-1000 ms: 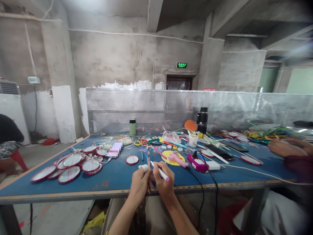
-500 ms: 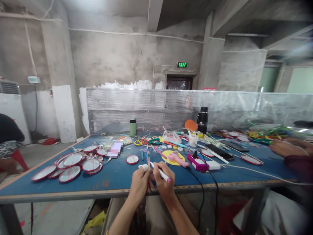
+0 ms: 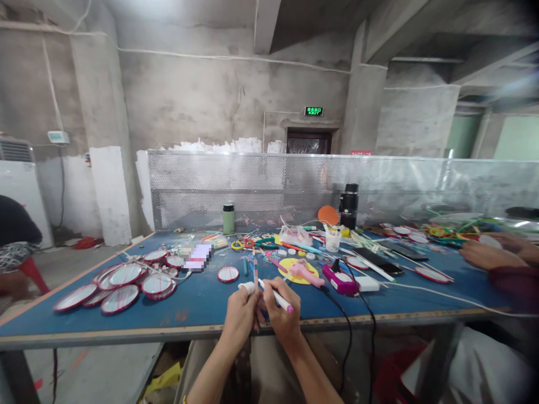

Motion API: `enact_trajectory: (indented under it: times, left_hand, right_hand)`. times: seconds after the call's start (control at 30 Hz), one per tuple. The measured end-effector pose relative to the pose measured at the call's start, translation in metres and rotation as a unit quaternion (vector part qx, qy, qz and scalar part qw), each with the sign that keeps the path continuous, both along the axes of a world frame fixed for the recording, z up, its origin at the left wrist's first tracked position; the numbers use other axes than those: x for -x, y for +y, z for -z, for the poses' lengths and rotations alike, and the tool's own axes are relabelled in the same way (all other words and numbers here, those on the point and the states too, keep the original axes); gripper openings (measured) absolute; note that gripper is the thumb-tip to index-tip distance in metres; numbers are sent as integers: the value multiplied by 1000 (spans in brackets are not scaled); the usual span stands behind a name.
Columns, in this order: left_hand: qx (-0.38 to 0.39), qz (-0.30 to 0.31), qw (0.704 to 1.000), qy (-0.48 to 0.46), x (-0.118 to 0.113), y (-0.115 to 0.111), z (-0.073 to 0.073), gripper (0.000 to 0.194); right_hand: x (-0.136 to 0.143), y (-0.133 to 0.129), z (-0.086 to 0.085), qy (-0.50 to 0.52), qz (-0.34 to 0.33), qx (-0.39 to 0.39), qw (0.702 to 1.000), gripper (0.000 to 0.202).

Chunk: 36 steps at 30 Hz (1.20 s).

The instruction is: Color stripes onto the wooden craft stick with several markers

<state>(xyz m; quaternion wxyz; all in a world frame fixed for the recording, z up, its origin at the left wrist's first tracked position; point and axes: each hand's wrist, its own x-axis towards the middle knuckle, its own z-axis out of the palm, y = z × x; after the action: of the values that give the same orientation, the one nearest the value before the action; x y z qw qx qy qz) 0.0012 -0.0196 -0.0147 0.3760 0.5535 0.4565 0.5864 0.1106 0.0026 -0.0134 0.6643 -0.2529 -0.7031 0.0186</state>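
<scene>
Above the table's front edge, my left hand [image 3: 241,317] is closed on a thin pinkish strip [image 3: 255,271] that stands upright. Something white [image 3: 246,288] covers a fingertip of that hand. Close beside it, my right hand [image 3: 286,314] grips a white marker pen [image 3: 278,296] with a pink end. The pen's tip points toward the strip; I cannot tell whether they touch. Just beyond my hands lies a round red-rimmed disc [image 3: 228,274]. To the right, a pink glue gun [image 3: 306,273] rests on a yellow disc [image 3: 290,264].
More red-rimmed discs [image 3: 120,299] are heaped at the left near a phone [image 3: 197,257]. A purple box [image 3: 339,280] with black cords lies at right. Behind stand a green bottle [image 3: 228,219] and a black flask [image 3: 349,206]. Another person's hands [image 3: 484,253] work at far right.
My hands, the strip and the marker pen stay almost still. At far right, the other person's hands have shifted slightly, and a pale round piece now shows there.
</scene>
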Motion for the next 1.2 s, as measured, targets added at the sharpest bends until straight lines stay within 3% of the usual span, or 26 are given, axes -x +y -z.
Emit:
enact_trajectory:
  times: [0.57,0.77,0.93,1.07,1.2]
  left_hand:
    - [7,-6,1000,-19,0,0,-1,45]
    - [28,21,998,-53,1,-2,-3,45]
    - [53,51,990,-121,10,1,-5,51]
    - [82,90,979,-164,24,8,-24,46]
    - [7,68,989,-129,34,30,-66,40]
  right_hand:
    - [-1,2,1,-4,7,-6,1000,21]
    - [-2,-7,0,-8,32,-11,999,21]
    - [-29,-16,0,-78,58,-28,995,17]
    - [-66,-6,-13,-187,108,0,976,16]
    - [-74,28,-39,-360,151,41,920,25]
